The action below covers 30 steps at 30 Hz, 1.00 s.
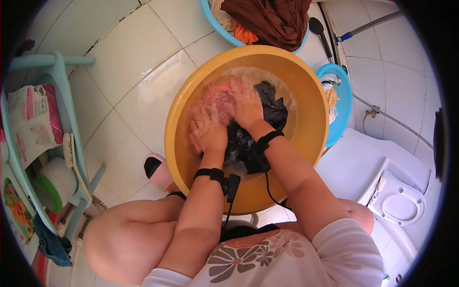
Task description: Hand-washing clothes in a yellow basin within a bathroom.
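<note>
A large yellow plastic basin [247,52] stands before me, partly filled with sudsy water. Wet pink cloth [218,95] lies bunched on the basin's left side. My left hand [211,134] rests on the near part of this cloth, its fingers spread and blurred by suds. On the cloth's right edge lies my right hand [247,104], fingers stretched forward into the foam. Whether either hand grips the fabric is hidden. Dark wet cloth [270,102] is soaking to the right of the pink one, and passes beneath my right wrist.
Behind the basin, a blue tub [215,23] holds brown fabric [272,18]. A smaller blue basin [342,118] with clothes stands right, near a white toilet seat [400,206]. At left, a pale green rack [77,143] carries a scrub brush [70,150] and a packet [34,122].
</note>
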### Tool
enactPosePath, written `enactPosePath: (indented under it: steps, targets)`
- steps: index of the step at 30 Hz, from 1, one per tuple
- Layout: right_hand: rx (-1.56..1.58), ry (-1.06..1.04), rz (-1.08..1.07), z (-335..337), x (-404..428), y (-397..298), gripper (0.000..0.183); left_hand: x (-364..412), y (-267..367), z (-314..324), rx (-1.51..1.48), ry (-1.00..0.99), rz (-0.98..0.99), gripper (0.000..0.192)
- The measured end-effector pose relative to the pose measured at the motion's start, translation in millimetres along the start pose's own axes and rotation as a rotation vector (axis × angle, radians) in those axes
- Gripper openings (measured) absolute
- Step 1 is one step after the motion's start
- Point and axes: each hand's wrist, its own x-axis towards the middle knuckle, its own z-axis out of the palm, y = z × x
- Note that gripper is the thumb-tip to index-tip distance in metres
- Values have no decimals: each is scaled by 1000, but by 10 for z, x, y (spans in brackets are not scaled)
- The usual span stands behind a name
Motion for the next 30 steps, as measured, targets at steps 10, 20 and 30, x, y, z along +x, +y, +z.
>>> enactPosePath:
  steps: [10, 20, 30]
  targets:
    - [-90, -85, 47, 72, 67, -12, 52, 69, 64, -3, 61, -126, -14, 69]
    - [170, -10, 342, -348, 94, 24, 65, -334, 224, -76, 47, 196, -79, 48]
    - [94, 69, -182, -711, -467, -240, 59, -389, -46, -374, 92, 1, -164, 32]
